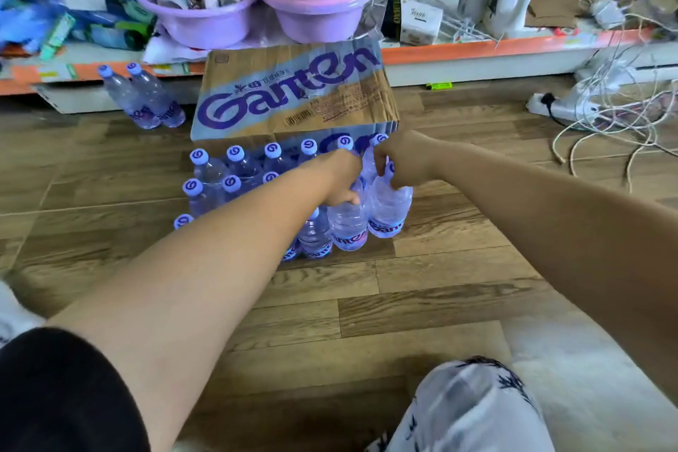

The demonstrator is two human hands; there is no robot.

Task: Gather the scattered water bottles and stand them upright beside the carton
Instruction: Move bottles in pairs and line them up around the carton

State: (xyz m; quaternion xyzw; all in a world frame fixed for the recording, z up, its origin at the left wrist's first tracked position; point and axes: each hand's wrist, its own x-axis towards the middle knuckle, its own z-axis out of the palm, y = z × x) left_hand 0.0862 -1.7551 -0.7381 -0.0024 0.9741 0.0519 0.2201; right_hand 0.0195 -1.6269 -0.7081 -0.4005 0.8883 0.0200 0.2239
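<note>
Wood-plank floor [422, 290] in front of a low orange-edged shelf [477, 48] crowded with two lilac basins [205, 18], small boxes and a tangle of white cables [616, 110] off to the right. Seen from above, looking down two bare forearms.

In the middle, a brown Ganten carton [293, 92] lying flat on the floor. Directly in front of it, touching its near edge, a block of clear water bottles [234, 172] with lilac caps, all standing upright in tidy rows. Two more bottles [146, 99] to the left of the carton, upright too, apart from the block.

At the right end of the block, left hand [341, 176] wrapped over the shoulder of one bottle [348, 227], fingers [348, 199] curled closed around it below the cap. Right hand [400, 161] closed on the neck of the neighbouring corner bottle [390, 209]. Both bottles upright, bases on or just at the floor; hard to tell which.

Probably full, so fairly heavy for the size and bottom-steady once set down. Thin, ribbed plastic walls, likely to dent under a hard squeeze and a little slick. Safest hold: the stiff neck and shoulder just under the cap, as here, rather than the soft, labelled lower body.
</note>
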